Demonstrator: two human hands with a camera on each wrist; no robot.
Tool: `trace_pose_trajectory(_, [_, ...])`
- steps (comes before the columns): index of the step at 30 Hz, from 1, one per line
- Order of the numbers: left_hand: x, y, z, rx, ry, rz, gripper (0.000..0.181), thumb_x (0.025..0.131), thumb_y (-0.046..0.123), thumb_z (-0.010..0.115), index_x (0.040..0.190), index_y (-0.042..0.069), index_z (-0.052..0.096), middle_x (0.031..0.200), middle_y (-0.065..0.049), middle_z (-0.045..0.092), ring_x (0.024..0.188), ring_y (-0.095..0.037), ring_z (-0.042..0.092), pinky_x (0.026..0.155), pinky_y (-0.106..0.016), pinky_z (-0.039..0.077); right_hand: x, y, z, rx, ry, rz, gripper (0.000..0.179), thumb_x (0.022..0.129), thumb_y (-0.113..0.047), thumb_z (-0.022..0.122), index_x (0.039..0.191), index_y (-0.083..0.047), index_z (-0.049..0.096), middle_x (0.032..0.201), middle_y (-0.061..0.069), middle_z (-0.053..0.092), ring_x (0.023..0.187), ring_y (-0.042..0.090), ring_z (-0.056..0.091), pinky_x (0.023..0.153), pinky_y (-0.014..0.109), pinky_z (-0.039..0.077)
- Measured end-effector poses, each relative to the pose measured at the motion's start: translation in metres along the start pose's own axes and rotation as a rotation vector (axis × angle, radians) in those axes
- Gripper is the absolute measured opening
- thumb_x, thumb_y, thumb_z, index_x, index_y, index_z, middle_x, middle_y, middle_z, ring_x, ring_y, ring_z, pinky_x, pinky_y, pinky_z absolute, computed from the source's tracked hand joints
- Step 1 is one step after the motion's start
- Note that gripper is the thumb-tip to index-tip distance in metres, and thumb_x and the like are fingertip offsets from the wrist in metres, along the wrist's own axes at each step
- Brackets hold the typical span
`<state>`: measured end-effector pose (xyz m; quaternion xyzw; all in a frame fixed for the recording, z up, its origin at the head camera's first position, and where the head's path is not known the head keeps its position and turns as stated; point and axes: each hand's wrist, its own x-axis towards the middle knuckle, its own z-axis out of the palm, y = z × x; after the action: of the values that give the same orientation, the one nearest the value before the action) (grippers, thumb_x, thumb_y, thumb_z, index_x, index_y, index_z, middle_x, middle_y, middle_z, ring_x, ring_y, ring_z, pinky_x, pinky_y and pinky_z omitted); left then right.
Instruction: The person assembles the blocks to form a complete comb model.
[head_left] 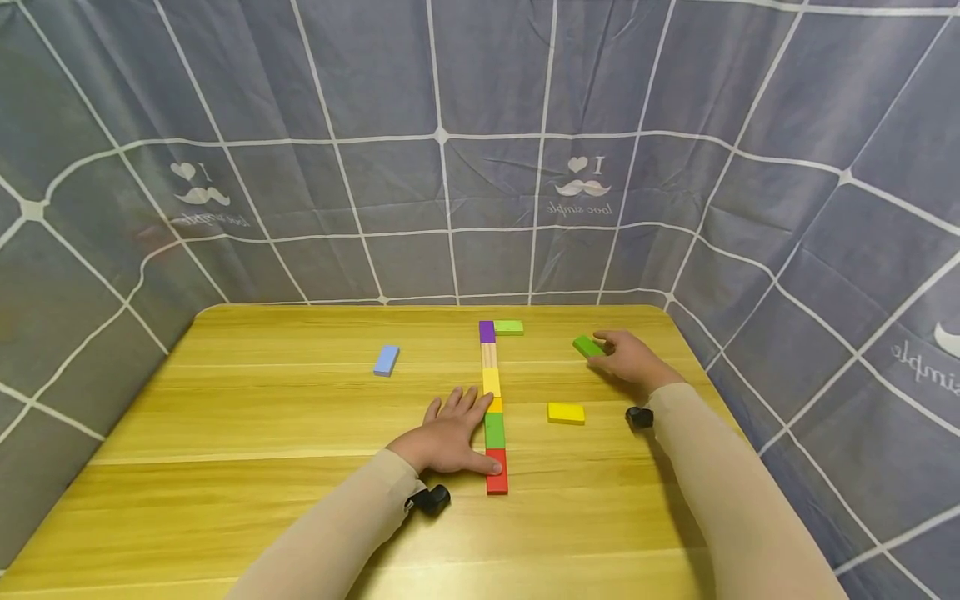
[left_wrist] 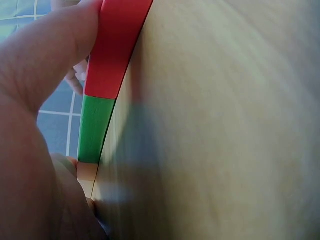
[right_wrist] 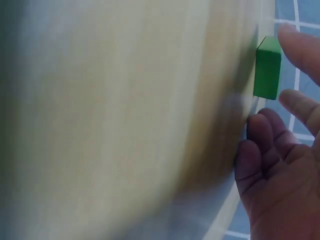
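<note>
My left hand (head_left: 447,435) lies spread along the left side of a straight row of blocks. Its thumb rests on the red block (head_left: 497,481) at the near end, and a fingertip touches the row near the orange block (head_left: 495,405). Between these two is a green block (head_left: 494,430), also in the left wrist view. At the right, the right hand (head_left: 633,360) has thumb and index finger parted around the near end of a loose green block (right_wrist: 268,70). In the right wrist view, gaps show beside that block, and the other fingers are bent.
Farther up the row come a yellow block (head_left: 491,382), a plain wood block (head_left: 489,355) and a purple block (head_left: 487,332). A light green block (head_left: 509,327) extends right from the purple one. Loose on the table (head_left: 225,467) are a blue block (head_left: 387,360) and another yellow block (head_left: 566,413).
</note>
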<state>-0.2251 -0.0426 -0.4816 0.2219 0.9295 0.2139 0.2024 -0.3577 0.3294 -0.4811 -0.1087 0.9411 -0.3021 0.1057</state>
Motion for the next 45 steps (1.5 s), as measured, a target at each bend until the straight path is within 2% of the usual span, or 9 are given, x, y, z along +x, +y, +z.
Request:
trace_pose_trajectory(5, [-0.0009,0.0002,-0.0009,0.000,0.001,-0.003,0.117,0.084,0.069,0.075,0.171,0.023,0.012,0.179,-0.010,0.003,0.166,-0.035,-0.003,0.130,-0.062,-0.001,-0.0002,0.0017,0.0007,0.050,-0.023,0.018,0.077,0.101,-0.029,0.072,0.162,-0.001,0.036,0.147,0.033,0.056,0.124,0.039,0.061,0.108,0.052,0.048])
trace_pose_trajectory(12, [-0.0019,0.0009,-0.0010,-0.012,0.003,0.010,0.118,0.084,0.070,0.075,0.171,0.022,0.012,0.179,-0.012,0.003,0.166,-0.037,-0.004,0.130,-0.062,-0.003,0.0013,0.0059,-0.0004,-0.040,-0.020,0.006,0.068,0.101,-0.026,0.070,0.159,-0.002,0.044,0.133,0.029,0.065,0.114,0.036,0.062,0.101,0.051,0.049])
trace_pose_trajectory(21, [-0.0029,0.0013,-0.0011,-0.009,0.002,0.011,0.118,0.084,0.071,0.075,0.171,0.021,0.012,0.179,-0.013,0.003,0.166,-0.037,-0.003,0.130,-0.063,-0.002,-0.0004,0.0043,0.0018,-0.054,-0.014,0.025,0.067,0.101,-0.026,0.068,0.160,-0.005,0.044,0.134,0.030,0.063,0.113,0.037,0.063,0.099,0.051,0.050])
trace_pose_trajectory(28, [-0.0021,0.0008,-0.0003,-0.026,0.000,0.013,0.119,0.083,0.072,0.075,0.171,0.020,0.013,0.179,-0.013,0.003,0.165,-0.037,-0.004,0.130,-0.063,-0.003,0.0011,0.0028,0.0033,-0.087,-0.001,0.037,0.065,0.099,-0.024,0.069,0.158,-0.006,0.047,0.127,0.027,0.067,0.103,0.032,0.062,0.093,0.044,0.050])
trace_pose_trajectory(41, [-0.0009,0.0000,0.0006,-0.004,0.000,0.010,0.119,0.084,0.071,0.075,0.171,0.021,0.012,0.179,-0.013,0.003,0.165,-0.037,-0.003,0.130,-0.064,-0.002,0.0012,0.0015,0.0018,-0.106,0.000,0.038,0.065,0.098,-0.023,0.068,0.157,-0.006,0.049,0.121,0.024,0.068,0.099,0.031,0.061,0.090,0.043,0.050])
trace_pose_trajectory(45, [-0.0009,0.0005,-0.0004,0.002,0.005,0.006,0.118,0.084,0.071,0.075,0.171,0.021,0.012,0.179,-0.012,0.004,0.166,-0.037,-0.003,0.130,-0.063,-0.001,0.0018,0.0031,0.0028,-0.093,0.001,0.038,0.064,0.098,-0.023,0.068,0.157,-0.007,0.049,0.124,0.025,0.067,0.101,0.031,0.061,0.090,0.042,0.050])
